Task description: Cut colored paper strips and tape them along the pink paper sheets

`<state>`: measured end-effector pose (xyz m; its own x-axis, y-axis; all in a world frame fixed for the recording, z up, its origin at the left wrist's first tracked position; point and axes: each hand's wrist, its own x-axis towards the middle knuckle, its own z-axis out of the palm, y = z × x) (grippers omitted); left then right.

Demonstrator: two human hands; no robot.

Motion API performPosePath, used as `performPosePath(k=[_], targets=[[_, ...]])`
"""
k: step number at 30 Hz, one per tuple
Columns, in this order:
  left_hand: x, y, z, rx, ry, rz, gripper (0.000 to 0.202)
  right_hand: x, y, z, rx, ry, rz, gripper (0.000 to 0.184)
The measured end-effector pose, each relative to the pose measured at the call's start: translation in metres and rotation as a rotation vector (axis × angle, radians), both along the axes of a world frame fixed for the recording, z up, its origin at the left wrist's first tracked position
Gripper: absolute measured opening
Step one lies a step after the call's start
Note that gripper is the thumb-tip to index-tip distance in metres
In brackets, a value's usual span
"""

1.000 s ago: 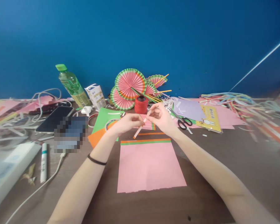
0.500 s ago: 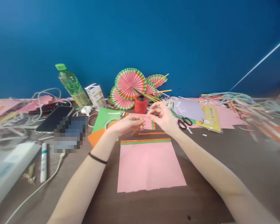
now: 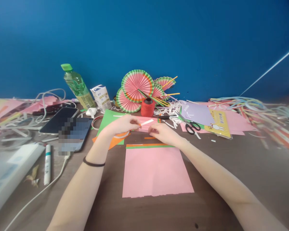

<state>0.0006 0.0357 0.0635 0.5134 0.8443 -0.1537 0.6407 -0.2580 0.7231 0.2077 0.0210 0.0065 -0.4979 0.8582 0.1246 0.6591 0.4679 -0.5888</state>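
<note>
My left hand (image 3: 125, 124) is closed in a pinch at the left end of a narrow white strip (image 3: 147, 122), with a bit of orange at the fingertips. The strip slants over a pleated pink paper (image 3: 144, 128). Below its right end is my right hand (image 3: 162, 133), fingers curled together; what they hold, if anything, is hidden. An orange paper strip (image 3: 149, 138) lies partly under the right hand. Nearer me, a pink sheet (image 3: 156, 173) with orange and green bands along its far edge lies flat.
Behind the hands stand a red thread spool (image 3: 147, 109) and pleated paper fans (image 3: 137, 86). Black-handled scissors (image 3: 192, 127) and white scraps lie right. A green bottle (image 3: 78, 88), small carton (image 3: 101, 98), phones (image 3: 84, 128) and marker (image 3: 47, 165) are left.
My hands have moved apart and lower, the left leftward. The white strip now shows between them over the pleated paper. The view has shifted slightly.
</note>
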Motion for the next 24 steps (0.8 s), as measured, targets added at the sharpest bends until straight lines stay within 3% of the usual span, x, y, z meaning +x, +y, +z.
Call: performPosePath(k=[3, 9, 16, 24], targets=[[0.000, 0.000, -0.001, -0.008, 0.008, -0.002, 0.018, -0.002, 0.000, -0.003, 0.036, -0.125, 0.086, 0.016], [-0.001, 0.002, -0.003, -0.001, 0.044, 0.015, 0.020, 0.000, -0.003, 0.001, -0.042, -0.190, 0.067, 0.021], [-0.002, 0.007, -0.009, 0.013, 0.103, 0.004, 0.023, 0.000, -0.006, 0.008, -0.135, -0.231, 0.020, 0.010], [0.001, 0.004, -0.007, -0.006, 0.117, 0.046, 0.022, 0.002, -0.007, 0.004, -0.227, -0.253, 0.019, 0.004]])
